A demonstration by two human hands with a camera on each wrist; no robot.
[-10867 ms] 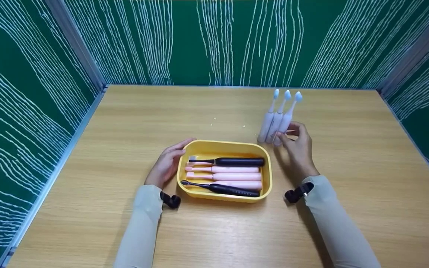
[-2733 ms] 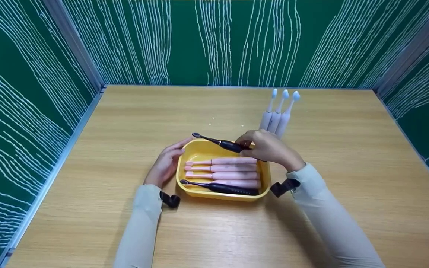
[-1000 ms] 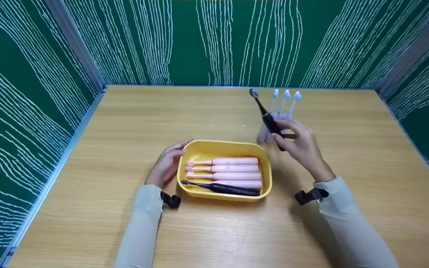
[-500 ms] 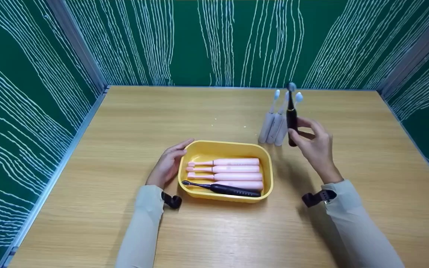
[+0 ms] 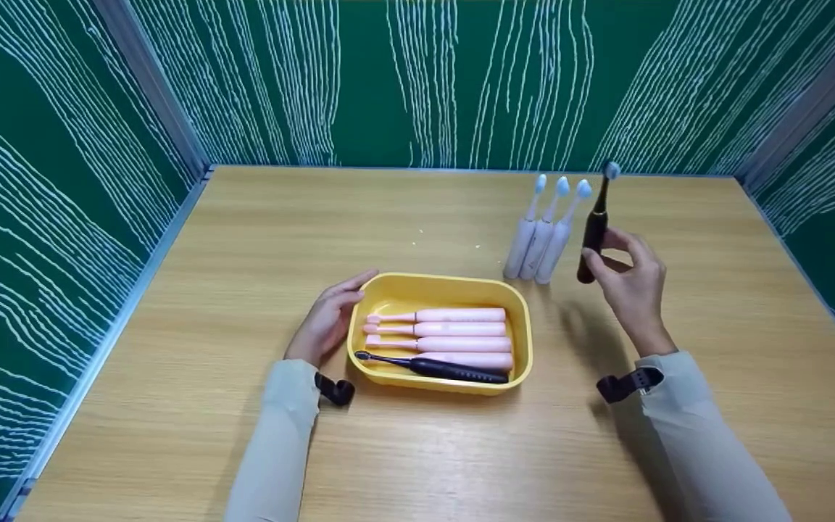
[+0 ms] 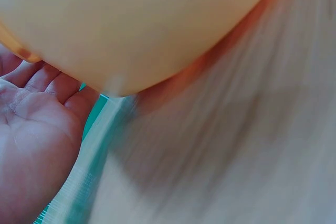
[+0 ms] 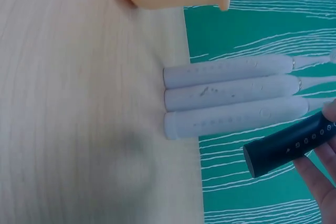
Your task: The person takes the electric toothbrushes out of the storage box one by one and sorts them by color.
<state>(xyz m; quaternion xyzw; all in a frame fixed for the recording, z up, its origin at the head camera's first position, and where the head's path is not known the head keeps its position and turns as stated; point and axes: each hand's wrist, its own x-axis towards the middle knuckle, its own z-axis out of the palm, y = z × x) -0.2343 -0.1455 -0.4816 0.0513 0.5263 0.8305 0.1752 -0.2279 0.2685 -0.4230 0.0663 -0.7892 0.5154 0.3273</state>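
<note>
My right hand (image 5: 633,286) pinches a black electric toothbrush (image 5: 595,232) by its handle, brush head up and slightly tilted. In the right wrist view the handle's base (image 7: 257,160) hangs apart from the white toothbrushes. Three white electric toothbrushes (image 5: 538,246) stand upright in a row on the table, left of that hand. A yellow plastic bin (image 5: 435,284) holds several pink electric toothbrushes (image 5: 463,344) and a black one (image 5: 459,370), all lying with heads to the left. Against the bin's left wall rests my left hand (image 5: 325,321); its palm (image 6: 37,135) faces the bin, fingers extended along the outside.
The wooden table (image 5: 301,217) is bordered by green panels (image 5: 367,87) with white wavy lines at the back and sides. Small white specks (image 5: 417,238) lie behind the bin. Each wrist carries a black camera (image 5: 338,391).
My right hand has lifted a black toothbrush out of the bin, turned it upright and carried it right, past the white ones. My left hand and the bin have stayed put.
</note>
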